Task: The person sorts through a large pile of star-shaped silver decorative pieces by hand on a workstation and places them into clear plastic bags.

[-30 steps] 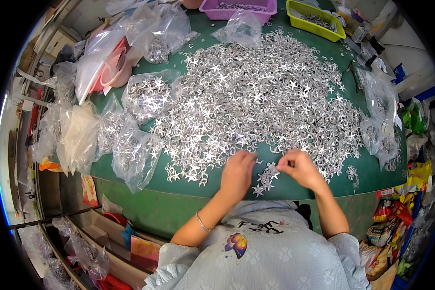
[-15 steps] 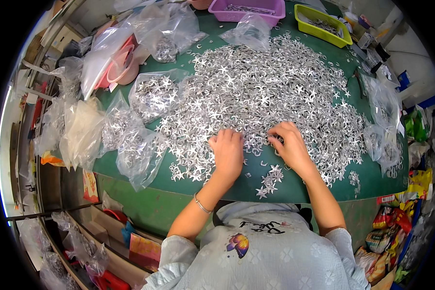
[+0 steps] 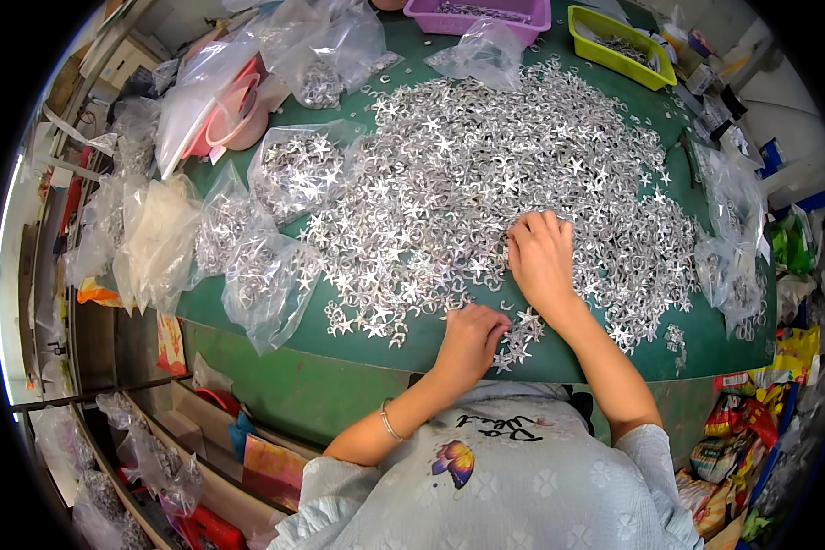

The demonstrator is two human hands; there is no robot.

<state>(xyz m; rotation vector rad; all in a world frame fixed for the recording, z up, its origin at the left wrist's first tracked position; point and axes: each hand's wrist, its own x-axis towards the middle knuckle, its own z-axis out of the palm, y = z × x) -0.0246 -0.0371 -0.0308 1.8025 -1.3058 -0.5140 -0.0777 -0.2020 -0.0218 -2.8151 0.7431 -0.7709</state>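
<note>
On the smooth, dark green tabletop (image 3: 596, 365) of the head view, we see a broad heap of small, silver-coloured, star-shaped and crescent-shaped pieces (image 3: 449, 174) spread over the middle and toward the right. Nearer the person, partly set off by a strip of bare green, lies a small cluster of silver, mostly star-shaped pieces (image 3: 520, 341), close to the near edge. We find the bare left hand (image 3: 472, 337) at the cluster's left side, fingers bent toward the thumb; we cannot tell whether they pinch a piece. The bare right hand (image 3: 541, 257) lies over the near part of the heap, fingers curled downward; their tips are hidden, so we cannot tell whether they grip anything. To the left we note a clear, crumpled plastic bag of silver pieces (image 3: 261, 332); at the far side, a purple plastic tray (image 3: 431, 24) and a yellow-green plastic tray (image 3: 614, 63). We judge that a wrist brushing the cluster could carry stars over the near edge, and that a careless push could slide crescents among them. Overlapping points may also snag, lifting several pieces together.
</note>
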